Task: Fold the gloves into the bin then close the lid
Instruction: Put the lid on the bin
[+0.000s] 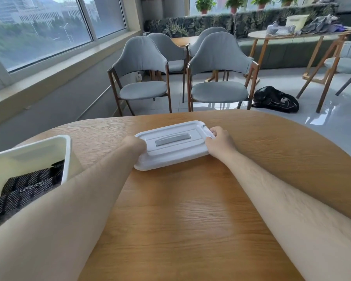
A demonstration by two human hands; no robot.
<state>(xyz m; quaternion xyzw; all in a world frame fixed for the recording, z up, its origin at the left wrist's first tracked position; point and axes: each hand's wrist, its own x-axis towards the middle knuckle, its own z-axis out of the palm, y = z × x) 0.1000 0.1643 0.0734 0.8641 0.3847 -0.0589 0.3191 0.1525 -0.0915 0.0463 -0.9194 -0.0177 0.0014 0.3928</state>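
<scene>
Bare forearms reach across the table to the lid, which lies flat mid-table. The left hand and right hand each curl their fingers round one end of it. Dark gloves already sit in the open bin, well to the left. Swung over there, the lid could seat crooked or trap glove fabric at the rim.
</scene>
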